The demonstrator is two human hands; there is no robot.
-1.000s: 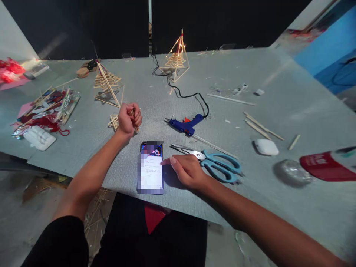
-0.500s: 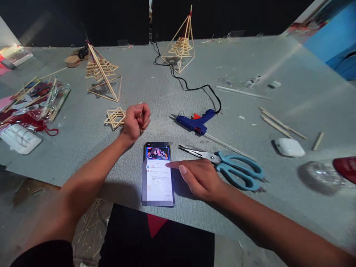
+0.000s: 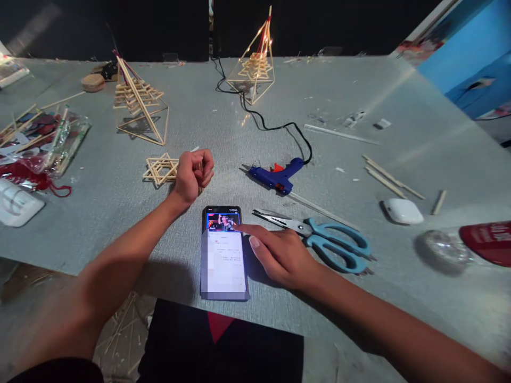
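Observation:
A smartphone [image 3: 225, 271] lies face up near the table's front edge, its screen lit with a video picture above a white page of text. My right hand [image 3: 283, 252] reaches over from the right, holding nothing; its index finger is stretched onto the screen just under the video, thumb apart. My left hand [image 3: 194, 175] rests on the table beyond the phone, fingers curled in, with nothing seen in them. Partly behind its wrist is a star-shaped frame of wooden sticks [image 3: 154, 177]. A small white tip shows behind that hand. Blue-handled scissors [image 3: 319, 234] lie beside my right hand.
A blue glue gun [image 3: 265, 178] with a black cord lies mid-table. Two pyramid-shaped stick frames [image 3: 139, 101] stand farther back, one with small lights glowing. Craft packets [image 3: 48, 138] are at left. At right are loose sticks [image 3: 385, 181], a white case [image 3: 403, 211] and a bottle [image 3: 485, 242].
The page on the phone has scrolled, and my right index finger sits slightly higher on the screen. Lights on the far stick pyramid now glow. The view has shifted a little.

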